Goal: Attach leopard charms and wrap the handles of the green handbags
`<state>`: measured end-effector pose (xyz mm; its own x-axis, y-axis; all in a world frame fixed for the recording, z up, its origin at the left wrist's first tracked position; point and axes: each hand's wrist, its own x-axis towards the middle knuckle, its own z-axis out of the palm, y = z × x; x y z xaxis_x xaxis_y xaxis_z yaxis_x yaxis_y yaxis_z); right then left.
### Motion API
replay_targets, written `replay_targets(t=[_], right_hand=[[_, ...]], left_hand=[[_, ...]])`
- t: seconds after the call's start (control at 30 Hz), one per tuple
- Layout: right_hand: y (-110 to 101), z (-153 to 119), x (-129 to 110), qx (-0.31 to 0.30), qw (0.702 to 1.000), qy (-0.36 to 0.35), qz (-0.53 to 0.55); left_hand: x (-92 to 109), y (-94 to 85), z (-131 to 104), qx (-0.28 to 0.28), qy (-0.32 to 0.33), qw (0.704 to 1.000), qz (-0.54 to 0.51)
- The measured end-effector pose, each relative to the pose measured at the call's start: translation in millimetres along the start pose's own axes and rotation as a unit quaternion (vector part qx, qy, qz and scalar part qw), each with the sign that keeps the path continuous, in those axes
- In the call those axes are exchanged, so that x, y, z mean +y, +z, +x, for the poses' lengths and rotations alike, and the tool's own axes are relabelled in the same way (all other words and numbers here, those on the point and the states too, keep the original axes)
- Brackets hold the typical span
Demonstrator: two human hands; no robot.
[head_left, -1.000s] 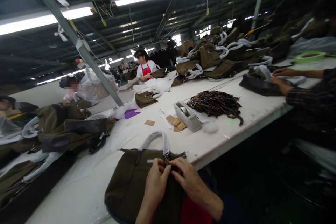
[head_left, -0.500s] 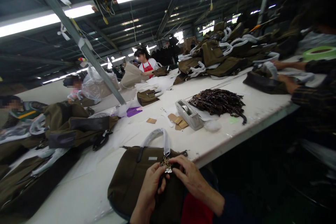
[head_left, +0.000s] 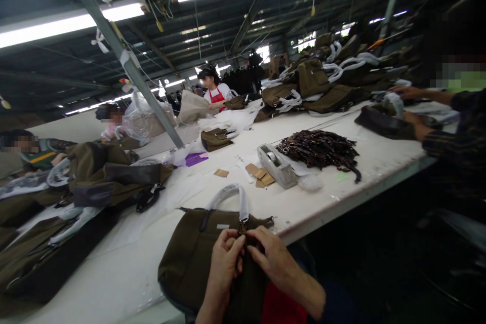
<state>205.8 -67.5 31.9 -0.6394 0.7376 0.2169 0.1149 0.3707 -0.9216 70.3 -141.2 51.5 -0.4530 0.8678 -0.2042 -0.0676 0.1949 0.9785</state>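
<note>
Since the last frame the fingers have closed in over the charm (head_left: 242, 229), so less of it shows; bag barely moved. Charm is at lower centre of frame, at the foot of the wrapped handle (head_left: 243, 207), over the front of the bag (head_left: 192, 250), which lies on the surface (head_left: 125, 258). Left hand (head_left: 226, 263): grip pinching the charm, thumb on top. Right hand (head_left: 275, 260): fingertips on its right side; can't tell if that grip is really pinching. Handling guess: charm light, small, fiddly, any metal bits likely slick; take it by the edges, fingertips only. Bag looks soft, bulky but not heavy; best held by body or handle base, as the wrap may slip. Dispenser (head_left: 279, 166) and dark strap heap (head_left: 321, 151) sit right of centre.
</note>
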Motion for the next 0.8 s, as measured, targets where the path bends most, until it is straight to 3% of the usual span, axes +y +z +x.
replay_targets(t=[0.07, 0.2, 0.4, 0.57, 0.8], right_hand=[[2.4, 1.5, -2.9, -0.023, 0.993, 0.046, 0.105], [4.2, 10.1, -8.6, -0.064, 0.943, 0.145, 0.292], [14.6, 14.6, -4.7, -0.045, 0.928, 0.188, 0.32], [28.7, 11.1, -3.6, -0.048, 0.895, 0.219, 0.386], [33.2, 10.2, -1.6, -0.014, 0.874, 0.201, 0.443]], left_hand=[[4.3, 2.5, -3.0, 0.013, 0.029, 0.999, 0.021], [8.3, 5.0, -7.4, 0.017, 0.06, 0.997, 0.04], [4.8, 5.7, -9.3, 0.035, 0.05, 0.997, 0.038], [8.3, 6.1, -14.8, 0.06, 0.037, 0.997, 0.037], [-2.3, 3.4, -25.8, 0.105, -0.028, 0.994, -0.028]])
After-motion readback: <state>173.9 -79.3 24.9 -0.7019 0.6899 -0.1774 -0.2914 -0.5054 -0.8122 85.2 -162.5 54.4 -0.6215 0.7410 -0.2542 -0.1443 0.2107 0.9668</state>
